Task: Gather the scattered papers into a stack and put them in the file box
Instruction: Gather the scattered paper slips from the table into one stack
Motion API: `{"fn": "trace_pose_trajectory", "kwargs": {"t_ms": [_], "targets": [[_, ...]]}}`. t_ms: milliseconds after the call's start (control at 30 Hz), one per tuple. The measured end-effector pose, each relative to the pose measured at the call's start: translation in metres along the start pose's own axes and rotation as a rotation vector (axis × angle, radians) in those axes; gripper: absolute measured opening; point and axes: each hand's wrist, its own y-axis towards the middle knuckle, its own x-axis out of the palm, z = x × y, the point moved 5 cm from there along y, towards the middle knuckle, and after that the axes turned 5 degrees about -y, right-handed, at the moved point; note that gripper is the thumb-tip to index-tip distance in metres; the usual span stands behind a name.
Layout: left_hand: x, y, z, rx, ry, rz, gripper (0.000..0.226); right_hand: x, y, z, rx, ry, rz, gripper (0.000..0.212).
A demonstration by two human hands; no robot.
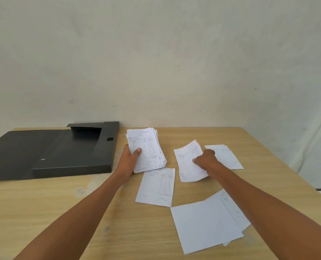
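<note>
My left hand (130, 158) grips a stack of white printed forms (149, 147), thumb on top, just right of the open black file box (107, 145). My right hand (205, 158) pinches a single blank-side sheet (187, 166), which is lifted and curled off the table. Loose papers still lie flat: a printed form (157, 186) in the middle, another sheet (224, 155) behind my right hand, and a large blank sheet (204, 222) overlapping a printed one (234, 209) at the near right.
The wooden table (43, 212) runs up to a plain pale wall. The file box's lid (21, 147) lies folded open to the left. The table's right edge (287, 166) drops off close to the far-right sheet.
</note>
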Motion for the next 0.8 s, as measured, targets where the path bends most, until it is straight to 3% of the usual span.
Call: {"fn": "trace_pose_trajectory", "kwargs": {"t_ms": [133,233,300,400,533,633,700,800], "targets": [[0.001,0.0,0.007,0.005,-0.021,-0.007,0.041,-0.011,-0.015,-0.043,-0.206,0.317,0.082,0.032],[0.002,-0.002,0.019,0.042,-0.072,-0.057,0.044,0.001,-0.03,-0.078,-0.293,0.566,-0.054,0.028],[0.006,-0.004,0.028,0.047,-0.121,-0.104,0.041,0.016,-0.037,-0.093,-0.333,0.585,-0.097,0.026],[0.011,-0.012,0.044,0.023,-0.237,-0.137,0.019,0.036,-0.039,-0.098,-0.334,0.439,0.0,0.025],[0.006,-0.017,0.047,0.034,-0.181,-0.182,0.014,0.063,-0.038,-0.092,-0.296,0.352,-0.016,0.03],[-0.013,-0.012,0.03,0.014,-0.128,-0.138,0.035,0.072,-0.042,-0.087,-0.321,0.264,-0.079,0.032],[-0.023,-0.01,0.018,-0.034,-0.124,-0.092,0.048,0.071,-0.038,-0.072,-0.279,-0.018,-0.049,0.05],[-0.034,-0.009,0.013,-0.056,-0.176,-0.009,0.048,0.069,-0.032,-0.044,-0.224,-0.527,-0.056,0.077]]}}
